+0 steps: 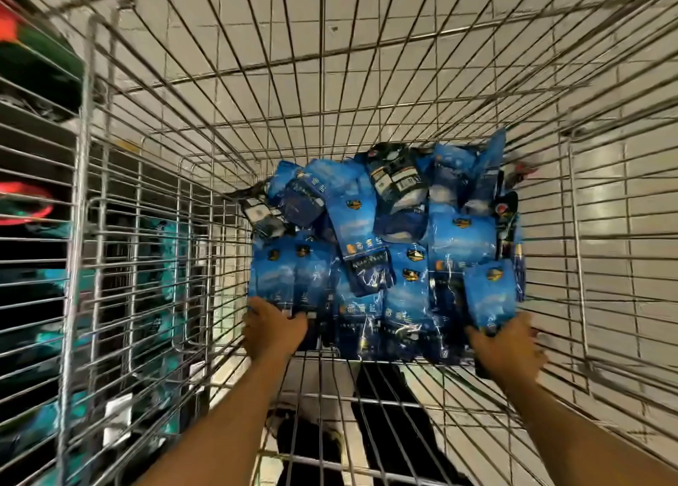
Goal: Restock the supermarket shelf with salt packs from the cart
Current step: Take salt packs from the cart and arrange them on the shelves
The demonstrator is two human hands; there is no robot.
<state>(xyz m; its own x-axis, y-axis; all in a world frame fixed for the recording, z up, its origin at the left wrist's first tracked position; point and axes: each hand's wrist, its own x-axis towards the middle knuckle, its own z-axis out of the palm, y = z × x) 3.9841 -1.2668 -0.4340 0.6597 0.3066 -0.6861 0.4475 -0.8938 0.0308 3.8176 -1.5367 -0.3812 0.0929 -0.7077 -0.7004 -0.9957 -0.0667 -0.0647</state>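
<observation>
I look straight down into a wire cart (pixel 550 177) whose bottom holds a heap of several blue salt packs (pixel 389 251). My left hand (pixel 273 329) reaches into the near left of the heap and its fingers curl on the lower edge of a blue pack (pixel 279 276). My right hand (pixel 508 346) grips the bottom of another blue pack (pixel 489 295) at the near right, which stands a little raised from the pile. Both forearms come in from the bottom of the view.
The cart's wire walls rise all round the heap. Through the left wall (pixel 110 265) a dark shelf with teal and red goods (pixel 25 207) shows, blurred. Pale floor tiles (pixel 367 64) lie beneath the cart. Dark trouser legs and shoes (pixel 330 441) show below.
</observation>
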